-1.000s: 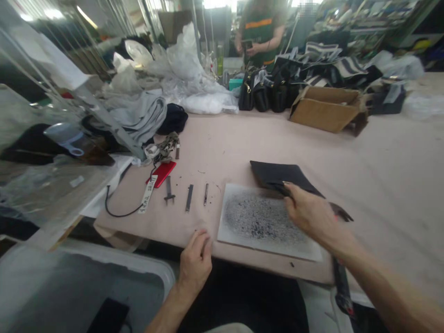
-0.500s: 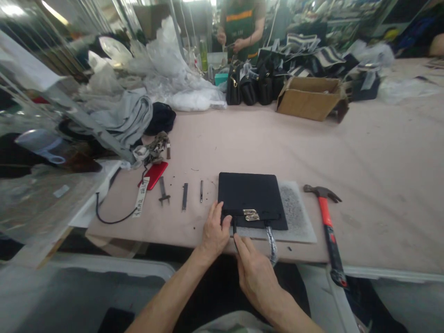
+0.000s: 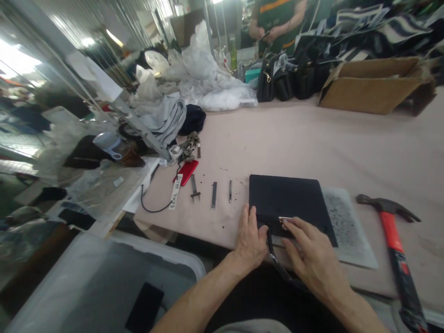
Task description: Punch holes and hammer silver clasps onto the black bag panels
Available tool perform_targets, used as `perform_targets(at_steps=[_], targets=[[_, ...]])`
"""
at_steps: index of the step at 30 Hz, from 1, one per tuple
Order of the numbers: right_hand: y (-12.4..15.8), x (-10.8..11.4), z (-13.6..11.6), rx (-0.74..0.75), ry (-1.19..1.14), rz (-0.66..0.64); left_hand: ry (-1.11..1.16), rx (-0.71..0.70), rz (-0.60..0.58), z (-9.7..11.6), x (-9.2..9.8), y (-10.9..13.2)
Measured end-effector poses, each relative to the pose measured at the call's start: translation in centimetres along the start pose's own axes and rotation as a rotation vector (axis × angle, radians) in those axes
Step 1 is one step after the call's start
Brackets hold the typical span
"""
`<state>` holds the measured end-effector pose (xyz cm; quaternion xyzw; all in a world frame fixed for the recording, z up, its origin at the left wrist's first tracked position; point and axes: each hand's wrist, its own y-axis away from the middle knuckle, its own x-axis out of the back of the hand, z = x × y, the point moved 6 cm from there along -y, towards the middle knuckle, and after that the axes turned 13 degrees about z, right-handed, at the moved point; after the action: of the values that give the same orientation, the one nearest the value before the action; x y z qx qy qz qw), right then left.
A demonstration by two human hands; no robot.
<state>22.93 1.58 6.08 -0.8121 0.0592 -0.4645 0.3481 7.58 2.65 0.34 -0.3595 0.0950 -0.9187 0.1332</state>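
Note:
A flat black bag lies at the table's front edge with its metal clasp towards me. My left hand grips the bag's near left corner, fingers along the side and thumb at the front edge. On the clasp rest the fingertips of my right hand, partly covering it; the thumb is spread apart below. A dark strap hangs from the bag's front between both hands. Under the bag's right side shows a grey speckled slab.
A claw hammer lies at the right. Left of the bag are a thin metal tool, a flat metal bar, a caliper-like tool and a red phone-like object. Behind stand a cardboard box and black bags. Another person stands opposite.
My right hand has left the strap and moved up onto the clasp. The left hand stays at the bag's corner. The view has turned left, shifting everything rightward.

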Motion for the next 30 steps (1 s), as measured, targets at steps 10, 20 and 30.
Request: perform_targets(at_steps=[10,20,30], targets=[[0.3,-3.1,2.7,0.032,0.187,-0.177,-0.435,0.085,0.362,-7.9,11.7,-10.3],[0.2,-3.2,2.8,0.003,0.159,-0.162,-0.614,0.554,0.035,-16.2,15.9,-15.0],[0.2,-2.6,2.3,-0.068,0.129,-0.266,-0.153,0.805,0.006,-16.1,14.4,-15.1]])
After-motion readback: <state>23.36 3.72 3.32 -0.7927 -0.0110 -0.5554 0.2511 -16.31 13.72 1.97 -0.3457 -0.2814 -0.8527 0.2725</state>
